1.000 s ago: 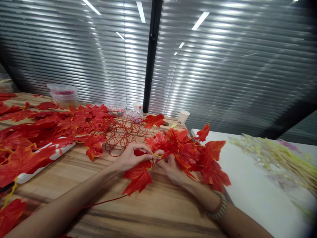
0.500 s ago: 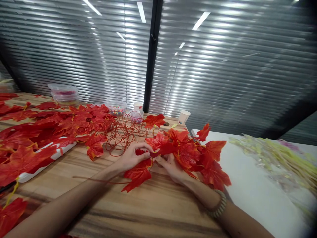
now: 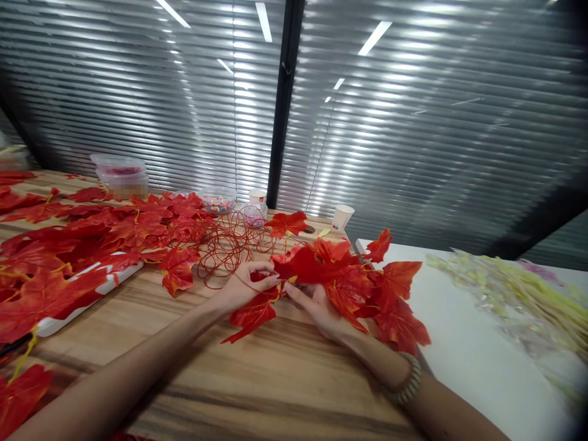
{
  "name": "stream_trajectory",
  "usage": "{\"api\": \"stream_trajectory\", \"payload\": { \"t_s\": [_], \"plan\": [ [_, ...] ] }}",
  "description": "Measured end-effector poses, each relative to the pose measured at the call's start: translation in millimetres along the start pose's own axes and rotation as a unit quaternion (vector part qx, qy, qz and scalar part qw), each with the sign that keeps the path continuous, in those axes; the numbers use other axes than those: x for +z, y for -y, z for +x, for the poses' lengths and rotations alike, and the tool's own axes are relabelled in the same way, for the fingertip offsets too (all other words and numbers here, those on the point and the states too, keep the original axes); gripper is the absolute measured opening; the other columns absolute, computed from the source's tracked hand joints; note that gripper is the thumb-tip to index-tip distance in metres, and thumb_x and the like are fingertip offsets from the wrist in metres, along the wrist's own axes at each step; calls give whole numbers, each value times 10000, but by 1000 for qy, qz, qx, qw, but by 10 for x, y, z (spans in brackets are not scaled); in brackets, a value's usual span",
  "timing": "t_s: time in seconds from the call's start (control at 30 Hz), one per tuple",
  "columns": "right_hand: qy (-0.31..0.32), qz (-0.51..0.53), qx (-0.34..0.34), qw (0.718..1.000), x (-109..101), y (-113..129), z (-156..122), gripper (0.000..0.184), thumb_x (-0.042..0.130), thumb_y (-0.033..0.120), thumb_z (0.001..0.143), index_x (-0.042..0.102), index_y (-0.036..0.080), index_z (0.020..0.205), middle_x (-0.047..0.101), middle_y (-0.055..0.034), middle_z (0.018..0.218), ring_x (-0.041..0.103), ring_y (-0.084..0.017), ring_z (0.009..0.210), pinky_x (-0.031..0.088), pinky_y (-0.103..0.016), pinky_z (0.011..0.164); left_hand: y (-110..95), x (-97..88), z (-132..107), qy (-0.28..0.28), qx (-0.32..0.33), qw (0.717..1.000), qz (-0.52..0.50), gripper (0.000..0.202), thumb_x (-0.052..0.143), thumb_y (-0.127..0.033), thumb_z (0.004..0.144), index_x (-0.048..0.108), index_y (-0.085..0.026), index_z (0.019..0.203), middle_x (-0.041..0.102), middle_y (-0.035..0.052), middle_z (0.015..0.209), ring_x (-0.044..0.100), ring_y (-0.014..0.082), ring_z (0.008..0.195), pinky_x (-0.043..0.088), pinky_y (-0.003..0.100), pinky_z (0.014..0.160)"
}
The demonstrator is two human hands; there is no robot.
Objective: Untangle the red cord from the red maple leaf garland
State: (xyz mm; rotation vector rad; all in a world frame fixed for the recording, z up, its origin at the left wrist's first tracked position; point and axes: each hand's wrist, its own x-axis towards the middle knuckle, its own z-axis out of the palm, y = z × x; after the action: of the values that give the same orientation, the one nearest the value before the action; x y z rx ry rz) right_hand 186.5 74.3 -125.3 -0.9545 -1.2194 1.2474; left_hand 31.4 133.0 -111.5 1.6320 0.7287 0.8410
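My left hand (image 3: 245,285) and my right hand (image 3: 316,306) meet over the wooden table (image 3: 275,386), both pinching at the yellow stem of a red artificial maple leaf (image 3: 250,312). Thin red wire runs across my left hand's fingers and back to a loose tangle of red wire (image 3: 227,245) just behind. A cluster of strung red leaves (image 3: 362,282) lies over and beside my right hand, hiding part of its fingers. A beaded bracelet (image 3: 407,383) is on my right wrist.
Many loose red leaves (image 3: 68,245) cover the table's left side, some on a white tray (image 3: 92,297). Plastic containers (image 3: 122,174), a bead bowl (image 3: 215,202) and two paper cups (image 3: 340,216) stand at the back. A white table (image 3: 473,355) with pale yellow plant material (image 3: 514,294) is on the right.
The red wire that trailed across the table toward me has been pulled up and away. The leaf between my hands has shifted slightly, and a leaf now stands up over my fingertips.
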Motion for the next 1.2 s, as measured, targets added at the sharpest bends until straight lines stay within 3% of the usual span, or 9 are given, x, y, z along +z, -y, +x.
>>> {"api": "stream_trajectory", "payload": {
  "t_s": [0.13,0.4,0.6,0.97,1.2],
  "plan": [
    [7,-14,5,1000,-28,-22,-2,283,611,401,736,635,171,899,669,-52,929,601,-210,902,470,-360,815,-107,24,-25,5,-66,997,-38,285,672,-350,669,648,-106,813,663,69,801,576,122,646,452,233,605],
    [14,-42,-14,999,-59,-59,14,247,605,393,742,637,204,898,667,-37,933,597,-208,893,469,-357,795,-196,27,-44,23,-107,991,-82,311,692,-364,646,664,-110,823,665,56,749,583,132,666,451,248,638],
    [6,-61,-28,998,-38,7,-7,232,628,425,700,620,197,741,664,-26,837,591,-204,886,448,-368,835,-89,4,-4,32,-81,994,-66,294,701,-372,639,657,-121,785,653,44,779,574,129,691,443,240,650],
    [-18,-33,-14,999,-5,-20,-5,364,645,492,653,636,220,894,654,-44,885,569,-230,946,432,-405,873,-59,9,8,35,-47,997,-48,304,702,-379,629,656,-119,779,644,38,744,559,122,656,441,230,633],
    [-24,-30,-12,999,-8,-38,0,302,632,458,678,623,216,858,617,-24,784,559,-187,756,454,-347,753,-30,-17,13,57,-29,997,-44,244,673,-367,667,642,-131,723,634,20,734,559,114,642,444,223,621]
  ]
}}
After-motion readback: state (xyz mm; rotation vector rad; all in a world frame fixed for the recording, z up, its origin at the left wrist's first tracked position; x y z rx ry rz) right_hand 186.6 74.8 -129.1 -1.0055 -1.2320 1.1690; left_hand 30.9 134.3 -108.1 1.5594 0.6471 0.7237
